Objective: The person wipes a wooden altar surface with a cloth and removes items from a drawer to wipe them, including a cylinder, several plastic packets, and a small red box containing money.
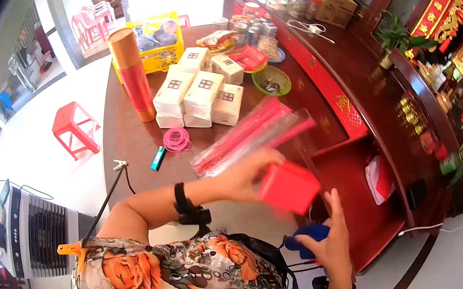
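Observation:
My left hand (246, 176) is closed on a red box-shaped thing (290, 187), blurred by motion at its lower edge. Across from it, my right hand (330, 240) has its fingers spread, apart from the red thing, with nothing in its grasp. Behind that hand shows a dark blue object (308, 241) whose kind I cannot make out. Just beyond my left hand lie long pink-red strips in clear plastic wrapping (254, 133). A coil of pink cord (177, 140) and a small teal item (158, 158) rest on the brown table, left of the wrapped strips.
Several white tissue packs (200, 92) are stacked on the table (123, 146). Beside them stand a red-and-gold tube (133, 76) and a yellow crate (157, 61). A green bowl (272, 81) and jars sit farther back. An open red drawer (348, 204) juts out at the right.

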Available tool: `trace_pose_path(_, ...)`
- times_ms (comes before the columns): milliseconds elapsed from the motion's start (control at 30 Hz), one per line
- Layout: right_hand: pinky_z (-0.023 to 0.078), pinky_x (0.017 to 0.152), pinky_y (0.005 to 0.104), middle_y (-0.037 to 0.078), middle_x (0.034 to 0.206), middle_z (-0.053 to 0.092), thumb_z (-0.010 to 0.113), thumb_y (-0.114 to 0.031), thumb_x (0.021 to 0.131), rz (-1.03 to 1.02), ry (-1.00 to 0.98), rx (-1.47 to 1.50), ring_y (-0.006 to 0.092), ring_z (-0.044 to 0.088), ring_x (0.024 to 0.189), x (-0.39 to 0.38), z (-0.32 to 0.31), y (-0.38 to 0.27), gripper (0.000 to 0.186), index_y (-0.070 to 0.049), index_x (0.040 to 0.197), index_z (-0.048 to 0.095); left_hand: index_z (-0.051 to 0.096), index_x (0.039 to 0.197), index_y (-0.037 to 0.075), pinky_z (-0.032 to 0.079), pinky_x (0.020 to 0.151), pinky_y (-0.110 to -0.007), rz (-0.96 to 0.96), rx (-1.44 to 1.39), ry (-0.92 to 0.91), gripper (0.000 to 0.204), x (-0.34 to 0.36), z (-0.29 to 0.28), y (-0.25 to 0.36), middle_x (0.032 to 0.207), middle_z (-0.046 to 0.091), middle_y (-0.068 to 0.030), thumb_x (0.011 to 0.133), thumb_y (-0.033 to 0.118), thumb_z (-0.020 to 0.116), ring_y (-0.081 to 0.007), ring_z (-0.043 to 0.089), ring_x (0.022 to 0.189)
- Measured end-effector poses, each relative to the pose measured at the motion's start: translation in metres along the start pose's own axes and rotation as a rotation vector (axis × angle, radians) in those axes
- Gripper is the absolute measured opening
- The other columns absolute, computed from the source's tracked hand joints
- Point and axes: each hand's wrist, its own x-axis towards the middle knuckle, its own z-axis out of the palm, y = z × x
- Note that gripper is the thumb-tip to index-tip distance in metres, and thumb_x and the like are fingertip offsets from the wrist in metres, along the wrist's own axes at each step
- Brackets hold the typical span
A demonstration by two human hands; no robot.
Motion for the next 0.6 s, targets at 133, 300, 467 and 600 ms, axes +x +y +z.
trace_pose_path(133,0.047,0.080,0.0303,0.012,0.125,0.059,0.079,-0.001,0.062,0.231,0.099,0.149,0.0191,0.059,0.100,-0.002,-0.009,0.008,0.083,-0.007,0.139,0.048,0.048,0.121,0.007,0.048,0.096,-0.040,-0.038,0.242,0.319,0.072,0.008,-0.075,-0.029,0.126,0.052,-0.0174,0.061,0.016,0.087,-0.0341,0.054,0.117)
trace_pose_path(300,0.045,0.083,0.0296,0.011,0.113,0.064,0.076,0.000,0.065,0.131,0.230,-0.007,0.0201,0.061,0.100,-0.023,-0.015,0.037,0.064,-0.004,0.126,0.059,0.047,0.124,0.011,0.051,0.091,-0.044,-0.100,0.889,0.509,0.068,0.013,-0.168,-0.046,0.133,0.047,-0.0183,0.065,0.013,0.082,-0.0401,0.055,0.114)
trace_pose_path(467,0.047,0.085,0.0300,0.011,0.105,0.067,0.074,-0.002,0.074,0.233,0.253,0.103,0.0192,0.063,0.097,-0.034,-0.013,0.054,0.045,-0.002,0.118,0.063,0.044,0.129,0.008,0.039,0.103,-0.050,-0.261,1.221,0.395,0.063,-0.007,-0.199,-0.106,0.136,0.041,-0.0210,0.071,0.003,0.067,-0.0435,0.041,0.126)
trace_pose_path(600,0.049,0.085,0.0295,0.011,0.103,0.066,0.072,-0.003,0.077,0.253,0.327,0.125,0.0179,0.063,0.094,-0.039,-0.027,0.048,0.039,-0.001,0.115,0.064,0.044,0.138,0.009,0.033,0.105,-0.056,-0.318,1.141,0.266,0.061,-0.017,-0.198,-0.077,0.137,0.041,-0.0273,0.079,0.013,0.057,-0.0475,0.037,0.126)
